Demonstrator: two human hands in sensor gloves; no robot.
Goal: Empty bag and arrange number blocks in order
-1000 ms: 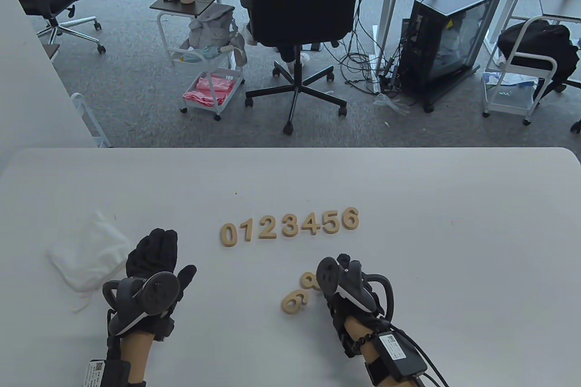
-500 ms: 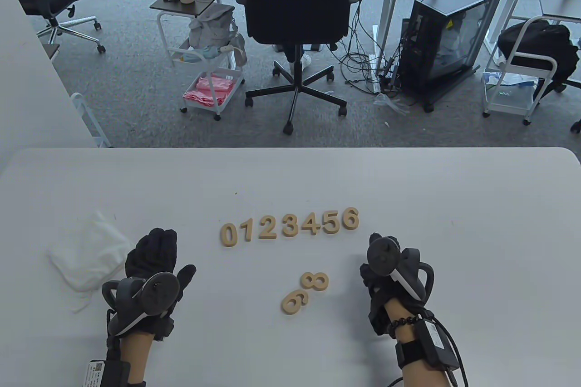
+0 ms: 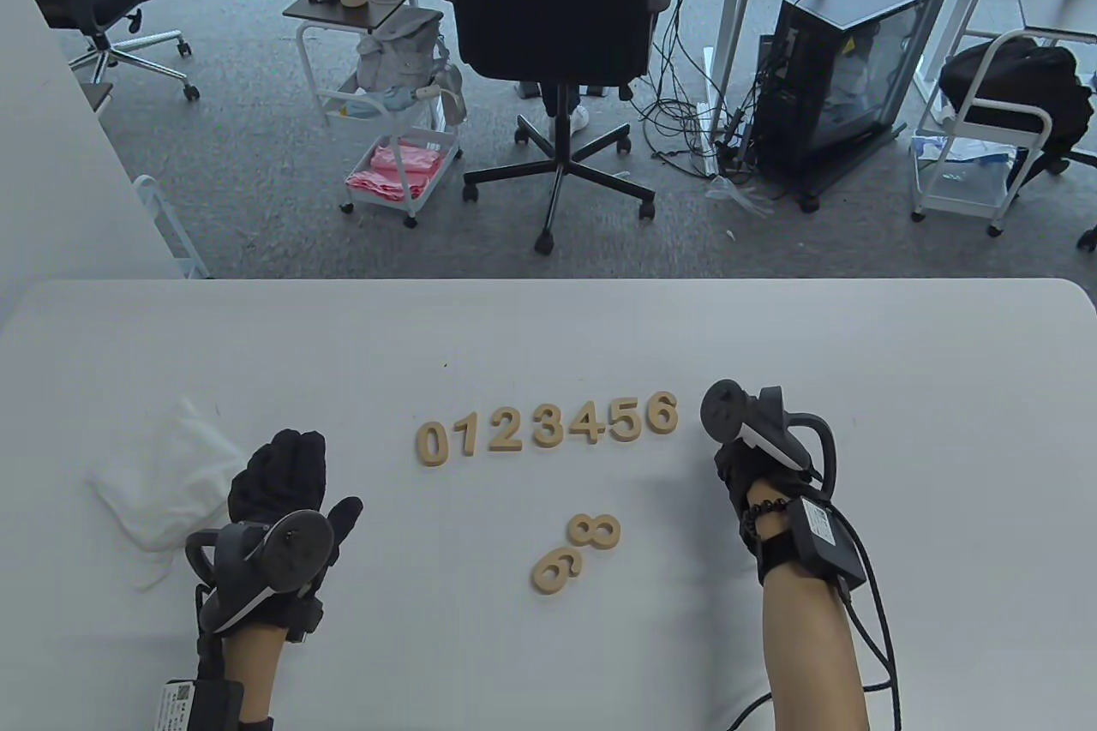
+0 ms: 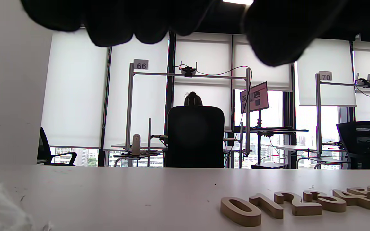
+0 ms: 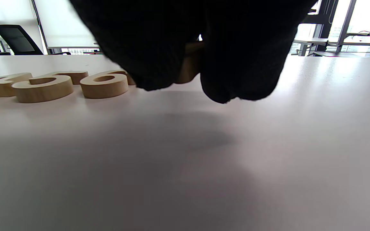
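Wooden number blocks 0 to 6 (image 3: 548, 427) lie in a row at mid-table. They also show in the left wrist view (image 4: 300, 202). The 8 (image 3: 596, 531) and the 9 (image 3: 555, 570) lie loose nearer to me, touching each other. My right hand (image 3: 735, 457) is just right of the 6 (image 3: 662, 414). In the right wrist view its fingers (image 5: 242, 64) pinch a wooden block (image 5: 189, 62) low over the table; its number is hidden. My left hand (image 3: 287, 465) rests flat and empty on the table beside the white cloth bag (image 3: 163, 478).
The bag lies crumpled at the table's left and shows in the left wrist view (image 4: 2, 208). Bare white table (image 3: 900, 388) stretches right of the row. An office chair (image 3: 557, 11) stands beyond the far edge.
My right hand has moved from the 8 and 9 up and to the right, to just right of the 6. The left hand has barely shifted.
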